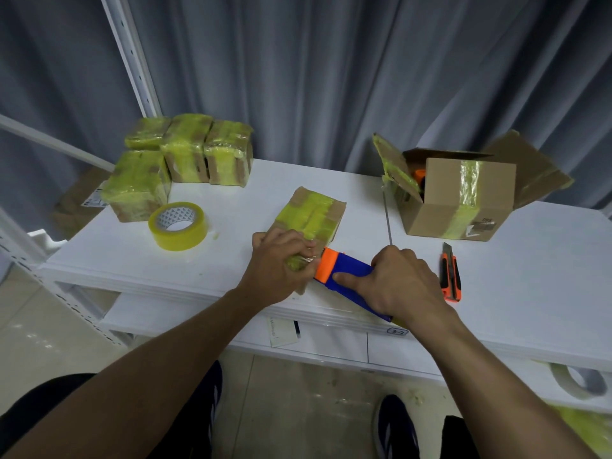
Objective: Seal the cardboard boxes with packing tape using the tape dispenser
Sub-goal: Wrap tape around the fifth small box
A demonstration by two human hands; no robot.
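Observation:
A small cardboard box [313, 215] wrapped in yellow tape lies at the middle of the white table [231, 207]. My left hand [278, 260] grips its near end, fingers curled over the taped edge. My right hand [400, 279] holds the blue and orange tape dispenser [344, 271], thumb stretched along its blue side. The dispenser's orange end touches the box right beside my left fingers. The near end of the box is hidden under my left hand.
Several taped boxes [185, 154] are stacked at the back left, with a yellow tape roll [178, 225] in front of them. A larger open carton [463, 197] stands at the back right. An orange utility knife [450, 273] lies just right of my right hand.

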